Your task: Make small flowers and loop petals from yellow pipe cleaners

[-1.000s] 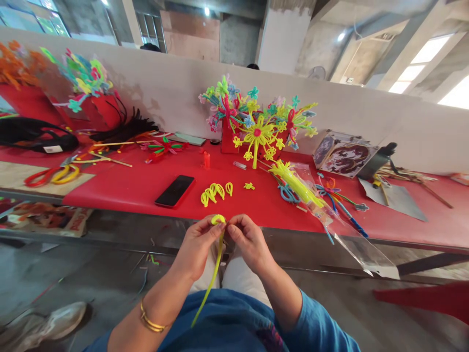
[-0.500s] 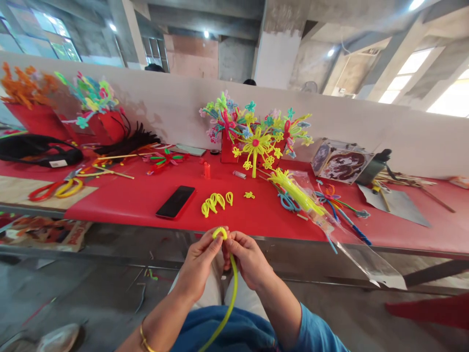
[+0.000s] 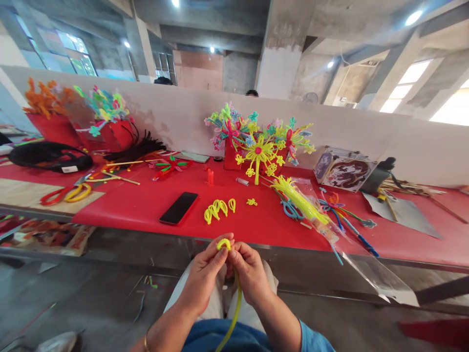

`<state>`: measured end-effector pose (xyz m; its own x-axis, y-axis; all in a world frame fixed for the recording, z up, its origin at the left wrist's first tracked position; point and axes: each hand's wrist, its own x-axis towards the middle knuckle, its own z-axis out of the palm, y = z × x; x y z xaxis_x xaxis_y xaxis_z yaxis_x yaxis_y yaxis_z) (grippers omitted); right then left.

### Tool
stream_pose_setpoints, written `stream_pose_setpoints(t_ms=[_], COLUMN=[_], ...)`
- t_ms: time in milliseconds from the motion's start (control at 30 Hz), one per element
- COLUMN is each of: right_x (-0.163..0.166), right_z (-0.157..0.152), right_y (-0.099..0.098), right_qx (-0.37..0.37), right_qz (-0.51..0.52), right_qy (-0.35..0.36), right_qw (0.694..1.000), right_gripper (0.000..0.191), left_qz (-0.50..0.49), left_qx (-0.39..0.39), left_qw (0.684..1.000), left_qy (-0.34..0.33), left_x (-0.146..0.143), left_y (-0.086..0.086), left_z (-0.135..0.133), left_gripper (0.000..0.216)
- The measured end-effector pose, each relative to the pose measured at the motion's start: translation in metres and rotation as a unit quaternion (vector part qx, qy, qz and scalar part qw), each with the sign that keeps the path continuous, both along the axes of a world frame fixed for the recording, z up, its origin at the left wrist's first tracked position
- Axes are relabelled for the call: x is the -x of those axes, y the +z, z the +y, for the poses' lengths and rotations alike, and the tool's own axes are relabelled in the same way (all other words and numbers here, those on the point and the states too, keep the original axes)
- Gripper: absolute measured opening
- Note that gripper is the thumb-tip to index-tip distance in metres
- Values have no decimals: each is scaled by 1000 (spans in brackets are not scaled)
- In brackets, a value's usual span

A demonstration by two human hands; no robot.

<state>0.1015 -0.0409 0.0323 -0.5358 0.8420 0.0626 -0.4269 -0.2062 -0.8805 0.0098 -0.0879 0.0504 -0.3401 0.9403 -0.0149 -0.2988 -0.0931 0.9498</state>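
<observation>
Between my hands is a yellow pipe cleaner (image 3: 236,308), bent into a small loop at its top, its long tail hanging down over my lap. My left hand (image 3: 205,274) pinches the left side of the loop between thumb and fingers. Closed on its right side is my right hand (image 3: 251,271), with the tail coming out below the fingers. Both hands are just in front of the table edge. Beyond them on the red table (image 3: 124,208) lie several yellow looped petals (image 3: 216,210) and a small yellow flower (image 3: 251,202).
A black phone (image 3: 179,208) lies left of the petals. Bundled yellow pipe cleaners (image 3: 300,200) in a plastic bag overhang the edge at right. Scissors (image 3: 66,194) lie at left. Red boxes of colourful pipe-cleaner flowers (image 3: 258,151) stand along the white partition (image 3: 176,112).
The view has tilted up slightly, so the table and hands sit lower in the picture. Both hands keep hold of the yellow pipe cleaner, with the fingers shifted slightly at the loop.
</observation>
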Motion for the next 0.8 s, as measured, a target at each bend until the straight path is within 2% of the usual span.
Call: stream_pose_setpoints(t_ms=[233,333,467,567,667,800], right_x=[-4,-6,-10,-12,-17,-26], right_z=[1,2,1,1,2,5], right_y=[6,9,14,16,15,15], right_qx=[-15,1,50,68,38,-60], right_qz=[-36,-31,12,29,15,-85], right_qy=[-10,-9,46,61,43,40], right_qw=[999,999,998,995,998,994], right_gripper=[28,26,24,24,22,17], left_qz=[59,73,89,76,108,185], left_qx=[-10,-15,-37,-35,-4,58], left_qw=[998,997,991,992,990,973], left_qy=[5,-22,-89,-98,-93,-123], left_x=[-2,3,14,22,27,29], left_y=[-1,0,5,9,15,28], left_z=[-1,-3,-4,-3,-3,-8], left_gripper=[29,26,17,18,20,11])
